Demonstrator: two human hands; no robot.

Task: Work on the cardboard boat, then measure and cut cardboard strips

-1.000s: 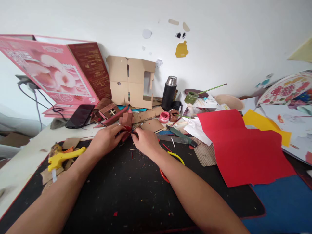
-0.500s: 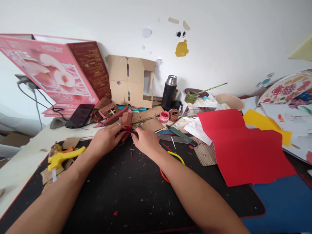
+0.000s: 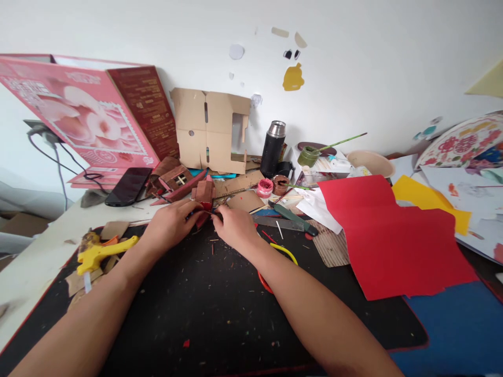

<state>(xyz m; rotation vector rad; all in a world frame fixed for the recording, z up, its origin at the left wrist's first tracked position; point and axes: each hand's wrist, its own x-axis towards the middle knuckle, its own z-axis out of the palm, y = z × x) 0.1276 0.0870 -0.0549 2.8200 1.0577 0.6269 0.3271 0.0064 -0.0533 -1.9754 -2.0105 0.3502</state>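
Note:
Both hands work close together at the far side of the black mat [image 3: 220, 303]. My left hand [image 3: 170, 222] is closed, thumb and fingertips pinching one end of a thin dark reddish strip [image 3: 208, 212]. Fingers of my right hand [image 3: 236, 226] are closed at the strip's other end. Its exact kind is too small to tell. Right behind the fingertips stands a small reddish-brown model house [image 3: 203, 192]. A larger brown model with a cross-barred window [image 3: 179, 180] lies to its left.
Left lies a yellow glue gun [image 3: 104, 252] on cardboard scraps. Scissors [image 3: 288, 252] lie partly under my right forearm. A saw [image 3: 283, 223], paint jars [image 3: 265, 187], a black flask [image 3: 273, 149] and red paper [image 3: 401, 241] crowd the back and right. A phone [image 3: 129, 187] rests at left.
Almost nothing differs. Both hands stay in the same place with the thin strip between them; only the fingertips shift very slightly.

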